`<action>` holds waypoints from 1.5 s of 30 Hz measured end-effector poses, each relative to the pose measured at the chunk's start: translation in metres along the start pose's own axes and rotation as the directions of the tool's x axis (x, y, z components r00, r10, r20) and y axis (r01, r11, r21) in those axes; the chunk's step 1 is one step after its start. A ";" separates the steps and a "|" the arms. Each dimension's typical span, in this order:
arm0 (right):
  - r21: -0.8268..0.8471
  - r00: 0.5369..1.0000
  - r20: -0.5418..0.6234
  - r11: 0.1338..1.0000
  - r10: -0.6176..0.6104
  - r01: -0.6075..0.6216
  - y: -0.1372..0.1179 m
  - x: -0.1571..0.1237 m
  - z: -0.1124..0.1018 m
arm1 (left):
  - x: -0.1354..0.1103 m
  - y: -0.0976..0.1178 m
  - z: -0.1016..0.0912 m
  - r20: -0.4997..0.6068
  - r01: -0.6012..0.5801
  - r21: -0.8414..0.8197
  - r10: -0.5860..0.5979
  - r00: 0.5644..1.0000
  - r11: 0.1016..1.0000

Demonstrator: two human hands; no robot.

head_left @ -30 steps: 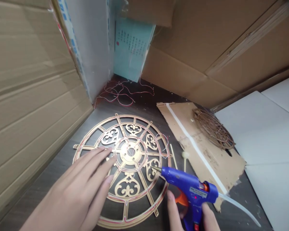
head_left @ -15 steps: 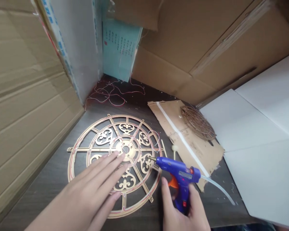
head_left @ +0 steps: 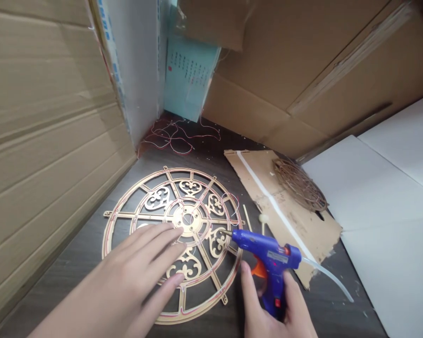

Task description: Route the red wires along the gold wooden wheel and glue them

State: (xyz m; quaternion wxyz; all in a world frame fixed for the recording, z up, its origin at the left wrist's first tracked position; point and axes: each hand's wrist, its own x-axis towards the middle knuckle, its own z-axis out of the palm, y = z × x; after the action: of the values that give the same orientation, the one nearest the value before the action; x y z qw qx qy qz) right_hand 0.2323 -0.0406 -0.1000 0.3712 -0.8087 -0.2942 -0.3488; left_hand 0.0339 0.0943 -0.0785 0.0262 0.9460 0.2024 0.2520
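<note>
A round gold fretwork wheel [head_left: 197,197] with heart-shaped scrolls and thin red wire along its spokes lies flat on the dark table. My left hand [head_left: 134,277] rests on its lower left part, fingers stretched flat toward the hub. My right hand [head_left: 275,314] grips the handle of a blue hot glue gun [head_left: 268,258]. The gun's nozzle points left and touches the wheel's right side. A clear glue stick [head_left: 333,279] trails from the gun's back.
A torn cardboard sheet [head_left: 296,225] with a small brown fretwork disc [head_left: 299,185] lies to the right. White foam boards [head_left: 384,202] sit far right. Cardboard walls [head_left: 49,141] stand left and behind. Loose red wire [head_left: 176,134] lies at the back corner. Small sticks [head_left: 254,220] lie beside the wheel.
The view shifted slightly. My left hand stays flat on the wheel. The glue gun's nozzle remains at the wheel's right side, hardly moved against it.
</note>
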 end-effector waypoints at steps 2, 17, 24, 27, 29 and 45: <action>-0.010 1.000 -0.006 1.000 -0.009 0.009 -0.002 0.002 -0.001 | 0.001 0.001 -0.002 -0.002 0.010 -0.041 -0.010 1.000 0.999; 0.055 0.963 0.017 0.962 0.267 -0.268 0.006 -0.001 -0.012 | -0.006 -0.008 -0.009 -0.137 0.403 -0.362 -0.476 0.869 0.840; 0.077 0.972 0.075 0.971 0.221 -0.226 0.031 0.027 -0.025 | -0.005 -0.002 0.001 0.021 0.047 -0.004 -0.047 0.999 0.999; 0.007 0.969 0.053 0.971 0.240 -0.240 0.037 0.036 -0.026 | -0.013 -0.010 -0.001 0.102 -0.008 0.070 0.001 0.995 0.998; -0.054 0.961 0.021 0.960 0.276 -0.275 0.040 0.039 -0.024 | -0.020 -0.019 -0.003 0.148 -0.001 0.103 -0.014 0.989 0.995; -0.080 0.956 0.111 0.962 0.270 -0.262 0.048 0.036 -0.016 | 0.069 0.026 0.023 0.157 -0.183 -0.130 0.202 0.967 0.975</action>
State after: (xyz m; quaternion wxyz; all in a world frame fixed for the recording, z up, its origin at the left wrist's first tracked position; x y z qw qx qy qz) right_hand 0.2833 -0.0720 -0.0833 0.3700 -0.8721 -0.1930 -0.2555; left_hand 0.1099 0.0987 -0.0623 0.0726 0.9760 0.0917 0.1835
